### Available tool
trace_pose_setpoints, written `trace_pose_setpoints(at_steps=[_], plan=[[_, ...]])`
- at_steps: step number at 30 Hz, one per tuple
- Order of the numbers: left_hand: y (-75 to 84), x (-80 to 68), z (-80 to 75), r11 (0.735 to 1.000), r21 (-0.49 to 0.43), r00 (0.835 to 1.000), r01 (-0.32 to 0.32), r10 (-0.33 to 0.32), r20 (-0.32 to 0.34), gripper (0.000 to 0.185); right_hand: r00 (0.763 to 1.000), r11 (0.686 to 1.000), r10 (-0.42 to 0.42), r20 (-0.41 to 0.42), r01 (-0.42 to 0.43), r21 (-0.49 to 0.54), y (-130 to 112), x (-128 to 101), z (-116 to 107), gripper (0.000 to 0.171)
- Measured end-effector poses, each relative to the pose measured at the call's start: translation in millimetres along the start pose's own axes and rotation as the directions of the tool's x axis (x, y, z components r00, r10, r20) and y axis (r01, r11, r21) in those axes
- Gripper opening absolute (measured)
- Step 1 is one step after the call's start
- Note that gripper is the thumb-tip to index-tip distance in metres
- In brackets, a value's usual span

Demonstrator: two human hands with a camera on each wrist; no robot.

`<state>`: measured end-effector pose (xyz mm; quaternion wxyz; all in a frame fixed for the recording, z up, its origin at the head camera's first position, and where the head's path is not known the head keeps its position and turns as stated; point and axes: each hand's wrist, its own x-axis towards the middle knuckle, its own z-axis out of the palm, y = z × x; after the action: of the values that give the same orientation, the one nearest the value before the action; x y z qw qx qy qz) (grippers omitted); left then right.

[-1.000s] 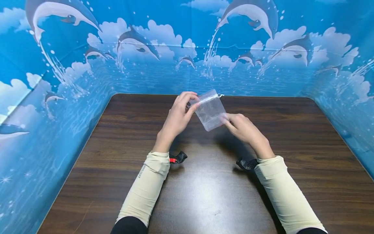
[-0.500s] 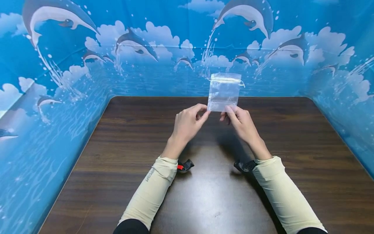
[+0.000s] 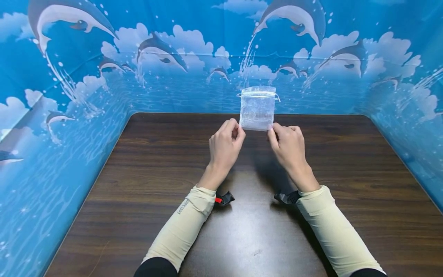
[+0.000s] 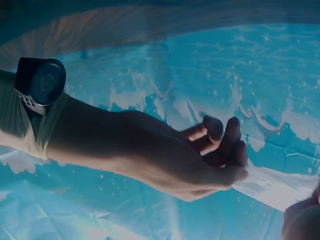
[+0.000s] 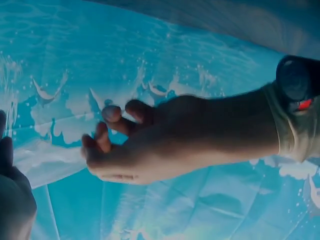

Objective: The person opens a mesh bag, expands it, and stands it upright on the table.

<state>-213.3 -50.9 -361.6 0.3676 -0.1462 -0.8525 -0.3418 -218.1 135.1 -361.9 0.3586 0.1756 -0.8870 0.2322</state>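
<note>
Both hands holding a small sheer pouch upright above the table.

My left hand [image 3: 224, 148] pinches the pouch's [image 3: 257, 109] bottom corner at 7 o'clock, and my right hand [image 3: 288, 147] pinches the corner at 5 o'clock. The drawstring mouth stands at 12, over the far edge of the table [image 3: 138, 184]. The fabric looks limp and slippery, so I judge a loose pinch could let it flop or slide free.

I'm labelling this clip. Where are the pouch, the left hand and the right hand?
pouch [image 3: 257, 109], head view, middle of the sheer fabric
left hand [image 3: 224, 148], head view, back of the hand
right hand [image 3: 288, 148], head view, back of the hand
</note>
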Motion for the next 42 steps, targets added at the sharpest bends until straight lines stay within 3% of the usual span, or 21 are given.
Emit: trace_pose_setpoints(at_steps=[4, 11, 20, 22, 25, 27, 28, 31, 32, 34, 36, 38, 41, 42], plan=[[-0.2, -2.7, 4.0, 0.999, 0.032, 0.998, 0.001, 0.001, -0.056, 0.020, 1.000, 0.998, -0.015, -0.017, 0.014, -0.068, -1.8, -1.2, 5.3, 0.039], [-1.9, -5.6, 7.9, 0.998, 0.044, 0.998, -0.044, 0.046, -0.046, 0.020, 0.992, 0.990, -0.069, -0.101, 0.056, -0.127, -2.7, -2.1, 4.1, 0.015], [-8.8, -7.2, 7.6, 0.980, 0.196, 0.996, 0.036, -0.019, -0.092, 0.018, 0.980, 0.973, -0.174, -0.093, 0.156, -0.172, -11.6, -2.1, 7.4, 0.022], [-11.3, -6.5, 6.3, 0.976, 0.213, 0.997, 0.038, -0.022, -0.075, 0.019, 0.978, 0.968, -0.193, -0.080, 0.176, -0.180, -13.2, -2.6, 8.3, 0.022], [-14.1, -4.3, 0.6, 0.976, 0.218, 0.998, 0.008, -0.019, 0.051, 0.022, 0.977, 0.967, -0.202, -0.074, 0.187, -0.174, -12.0, -4.0, 6.9, 0.021], [-15.4, -1.9, -6.6, 0.982, 0.189, 0.981, -0.001, -0.036, 0.193, 0.023, 0.977, 0.971, -0.197, -0.086, 0.182, -0.157, -9.7, -5.1, 4.2, 0.020], [-16.5, -0.2, -11.2, 0.988, 0.154, 0.959, 0.015, -0.058, 0.277, 0.023, 0.977, 0.973, -0.193, -0.094, 0.178, -0.147, -8.4, -4.9, 3.0, 0.019], [-18.5, 6.4, -26.4, 0.988, 0.014, 0.856, 0.155, -0.141, 0.497, 0.030, 0.976, 0.979, -0.186, -0.114, 0.174, -0.111, -4.7, -4.3, 0.3, 0.017], [-19.4, 8.9, -30.4, 0.973, -0.045, 0.822, 0.224, -0.164, 0.545, 0.035, 0.975, 0.979, -0.188, -0.116, 0.177, -0.100, -3.9, -3.7, -0.1, 0.017], [-21.6, 13.9, -35.5, 0.922, -0.158, 0.777, 0.352, -0.194, 0.598, 0.045, 0.973, 0.978, -0.201, -0.112, 0.193, -0.083, -2.2, -3.0, 0.2, 0.017], [-24.4, 17.8, -37.3, 0.857, -0.260, 0.767, 0.444, -0.213, 0.605, 0.052, 0.968, 0.972, -0.230, -0.105, 0.224, -0.065, -0.8, -3.0, 1.5, 0.017], [-28.0, 21.2, -37.0, 0.817, -0.326, 0.790, 0.476, -0.235, 0.566, 0.053, 0.960, 0.964, -0.265, -0.096, 0.260, -0.055, 0.5, -3.0, 3.9, 0.017], [-33.3, 24.5, -36.4, 0.794, -0.360, 0.821, 0.490, -0.281, 0.498, 0.052, 0.940, 0.944, -0.329, -0.091, 0.327, -0.040, 2.7, -3.5, 7.5, 0.014], [-35.1, 25.3, -36.1, 0.800, -0.352, 0.830, 0.486, -0.296, 0.473, 0.052, 0.932, 0.936, -0.353, -0.088, 0.351, -0.033, 3.6, -3.6, 8.8, 0.013]])
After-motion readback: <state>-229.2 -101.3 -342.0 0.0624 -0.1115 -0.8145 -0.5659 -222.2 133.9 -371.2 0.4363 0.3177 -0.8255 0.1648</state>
